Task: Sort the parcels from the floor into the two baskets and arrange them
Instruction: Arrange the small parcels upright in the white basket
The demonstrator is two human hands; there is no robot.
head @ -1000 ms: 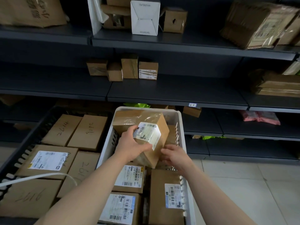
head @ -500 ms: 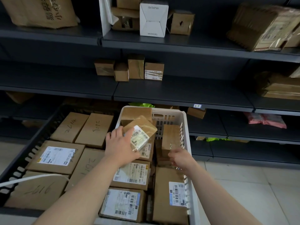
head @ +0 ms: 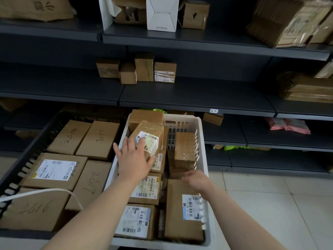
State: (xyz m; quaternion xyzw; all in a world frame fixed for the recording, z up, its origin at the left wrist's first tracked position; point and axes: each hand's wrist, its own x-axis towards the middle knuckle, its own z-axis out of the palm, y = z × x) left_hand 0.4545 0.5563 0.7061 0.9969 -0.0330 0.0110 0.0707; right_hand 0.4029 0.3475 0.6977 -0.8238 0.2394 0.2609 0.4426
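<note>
left hand (head: 134,159) lies flat, fingers spread wide, pressing on the small taped parcel (head: 150,138). parcel sits tilted, label up, on top of other boxes at the far end of the white basket (head: 180,117). right hand (head: 196,179) is by the basket's right wall, above the big box (head: 180,219) in the near corner; fingers loosely curled and blurred, cannot tell if it holds anything. black basket (head: 34,148) just beside on the left, packed with flat boxes with handwritten numbers. dark shelves (head: 189,98) behind.
</note>
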